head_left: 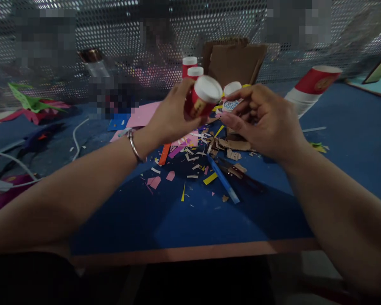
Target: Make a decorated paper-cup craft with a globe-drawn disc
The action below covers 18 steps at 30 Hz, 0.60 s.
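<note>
My left hand (174, 110) is wrapped round a red paper cup (200, 108) with a gold mark and a white round top, held tilted above the table. Close to its right, my right hand (260, 116) has its thumb and fingers drawn together on a small white round piece (231, 105) with a blue pattern. The curled fingers partly hide this piece. Just behind it shows the white top of another cup (233, 88). Two more red cups with white tops (195, 72) stand beyond my left hand.
Paper scraps (192, 159), a blue pen-like stick (222, 178) and dark-handled scissors (244, 176) lie on the blue table (190, 228). Brown cardboard (236, 63) leans at the back. A leaning cup stack (317, 87) is at right, pink paper (142, 114) and a white cable (76, 137) at left.
</note>
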Motion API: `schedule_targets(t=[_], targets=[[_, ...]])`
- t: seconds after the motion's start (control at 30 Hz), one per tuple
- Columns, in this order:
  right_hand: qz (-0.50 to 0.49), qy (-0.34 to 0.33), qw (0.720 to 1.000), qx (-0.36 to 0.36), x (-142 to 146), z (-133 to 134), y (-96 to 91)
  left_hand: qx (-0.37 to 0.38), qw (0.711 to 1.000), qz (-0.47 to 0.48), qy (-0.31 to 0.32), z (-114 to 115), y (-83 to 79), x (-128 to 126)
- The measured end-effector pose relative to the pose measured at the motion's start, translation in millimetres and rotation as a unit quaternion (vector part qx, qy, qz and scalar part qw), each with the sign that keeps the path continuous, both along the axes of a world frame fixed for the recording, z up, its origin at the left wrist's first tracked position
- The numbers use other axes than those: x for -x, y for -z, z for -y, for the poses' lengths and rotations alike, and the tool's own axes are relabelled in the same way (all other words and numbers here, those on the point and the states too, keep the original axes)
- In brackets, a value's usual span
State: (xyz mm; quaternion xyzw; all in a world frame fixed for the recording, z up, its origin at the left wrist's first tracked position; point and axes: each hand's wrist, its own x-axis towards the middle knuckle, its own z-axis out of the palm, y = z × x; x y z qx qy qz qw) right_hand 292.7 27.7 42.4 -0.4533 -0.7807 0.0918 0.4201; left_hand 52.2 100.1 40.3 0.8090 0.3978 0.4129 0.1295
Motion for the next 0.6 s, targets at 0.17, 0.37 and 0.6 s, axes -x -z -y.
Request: schedule_targets(t=[0.17, 0.37, 0.6], targets=[[0.019, -0.041, 0.999, 0.012, 10.4, 5.7, 2.1, 0.011, 0.993, -0.104, 0.051, 51.4, 15.8, 5.2], [0.019, -0.067, 0.997, 0.022, 19.5, 14.7, 1.0, 0.028, 0.991, -0.102, 0.087, 67.2, 12.1, 24.1], [0.065, -0.046, 0.997, 0.020, 25.2, 16.1, 1.9, 0.051, 0.990, -0.104, 0.080, 85.0, 11.6, 47.6]])
